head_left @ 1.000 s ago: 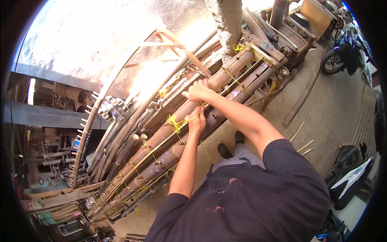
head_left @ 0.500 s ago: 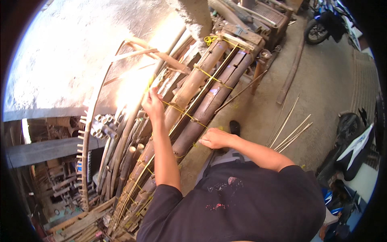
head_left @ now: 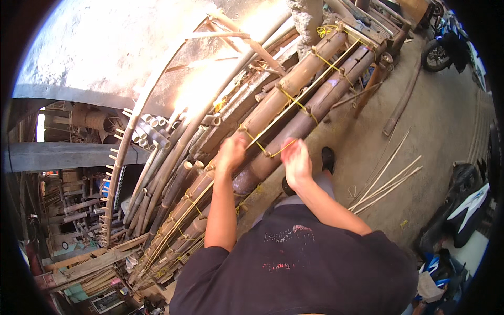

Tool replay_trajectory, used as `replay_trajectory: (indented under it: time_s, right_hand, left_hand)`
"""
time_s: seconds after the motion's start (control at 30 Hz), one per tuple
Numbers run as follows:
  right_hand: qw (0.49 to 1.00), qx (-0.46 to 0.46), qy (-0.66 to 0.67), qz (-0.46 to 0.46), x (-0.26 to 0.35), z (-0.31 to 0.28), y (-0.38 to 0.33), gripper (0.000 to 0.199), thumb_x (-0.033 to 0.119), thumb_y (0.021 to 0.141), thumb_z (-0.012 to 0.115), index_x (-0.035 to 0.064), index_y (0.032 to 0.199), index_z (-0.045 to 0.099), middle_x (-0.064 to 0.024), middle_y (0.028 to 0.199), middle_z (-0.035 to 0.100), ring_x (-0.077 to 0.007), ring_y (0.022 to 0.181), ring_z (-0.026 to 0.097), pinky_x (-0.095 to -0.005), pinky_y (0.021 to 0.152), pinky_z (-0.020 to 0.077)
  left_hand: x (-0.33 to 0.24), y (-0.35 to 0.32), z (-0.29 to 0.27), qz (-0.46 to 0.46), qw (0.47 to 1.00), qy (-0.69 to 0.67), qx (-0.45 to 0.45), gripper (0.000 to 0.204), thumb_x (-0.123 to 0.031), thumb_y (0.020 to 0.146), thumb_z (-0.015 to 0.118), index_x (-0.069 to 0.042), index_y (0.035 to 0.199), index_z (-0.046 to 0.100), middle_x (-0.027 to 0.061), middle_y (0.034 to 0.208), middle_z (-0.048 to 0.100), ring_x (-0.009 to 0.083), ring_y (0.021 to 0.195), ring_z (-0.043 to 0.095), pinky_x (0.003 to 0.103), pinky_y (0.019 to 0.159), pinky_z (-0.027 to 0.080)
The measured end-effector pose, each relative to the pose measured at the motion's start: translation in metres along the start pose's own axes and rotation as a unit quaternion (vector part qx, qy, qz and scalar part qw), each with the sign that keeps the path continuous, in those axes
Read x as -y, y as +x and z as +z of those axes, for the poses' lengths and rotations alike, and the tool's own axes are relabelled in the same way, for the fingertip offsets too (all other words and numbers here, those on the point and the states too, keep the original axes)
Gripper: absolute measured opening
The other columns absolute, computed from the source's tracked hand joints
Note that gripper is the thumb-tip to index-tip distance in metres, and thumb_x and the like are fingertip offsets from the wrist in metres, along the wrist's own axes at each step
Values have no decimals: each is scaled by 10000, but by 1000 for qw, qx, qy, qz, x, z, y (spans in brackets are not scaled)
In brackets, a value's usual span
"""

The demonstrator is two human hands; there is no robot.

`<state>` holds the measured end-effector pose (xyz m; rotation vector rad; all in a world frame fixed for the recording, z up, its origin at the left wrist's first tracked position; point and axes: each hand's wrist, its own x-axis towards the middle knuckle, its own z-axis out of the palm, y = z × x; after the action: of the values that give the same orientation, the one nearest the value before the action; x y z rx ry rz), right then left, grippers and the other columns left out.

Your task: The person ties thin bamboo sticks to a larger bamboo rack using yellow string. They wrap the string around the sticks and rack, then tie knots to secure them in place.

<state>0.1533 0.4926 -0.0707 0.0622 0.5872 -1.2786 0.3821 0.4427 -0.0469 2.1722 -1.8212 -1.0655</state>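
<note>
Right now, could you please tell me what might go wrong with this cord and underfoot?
The yellow cord crosses the dark pole to the right hand; a slip there could perhaps slacken it. Thin sticks lie on the floor to the right of the shoe, so a sideways step might roll one underfoot.
</note>
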Motion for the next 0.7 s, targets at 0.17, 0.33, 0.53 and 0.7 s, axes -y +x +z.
replay_trajectory:
  time_s: [0.17,0.33,0.53,0.7]
  right_hand:
    - [770,296,-562,-57,-60,138,2,243,285,972,458,140,1053,635,-62,905,664,-215,953,620,-427,898,454]
    - [258,242,-920,-172,-25,139,116,651,608,986,330,103,1142,710,-213,1091,694,-347,1030,663,-461,881,499]
    - [585,500,-636,55,32,134,16,410,327,997,492,15,766,621,-113,719,632,-272,723,595,-442,713,488]
    - [468,444,-757,-101,17,-39,-16,469,376,980,498,22,702,626,-205,691,627,-428,723,604,-488,738,499]
  left_hand:
    - [9,-3,89,91,941,-79,-317,331,-316,973,590,8,1035,576,144,935,653,250,877,581,401,788,449]
    - [-14,-11,65,91,967,-93,-218,313,-286,1019,466,-73,1095,681,207,944,701,415,967,641,527,949,356]
    - [-5,-18,67,40,964,-46,-257,308,-317,1014,474,-105,1074,689,183,901,704,366,901,662,502,922,353]
    - [-20,-13,63,58,937,-176,-297,244,-217,994,529,-75,945,721,143,826,714,271,769,681,420,789,480]
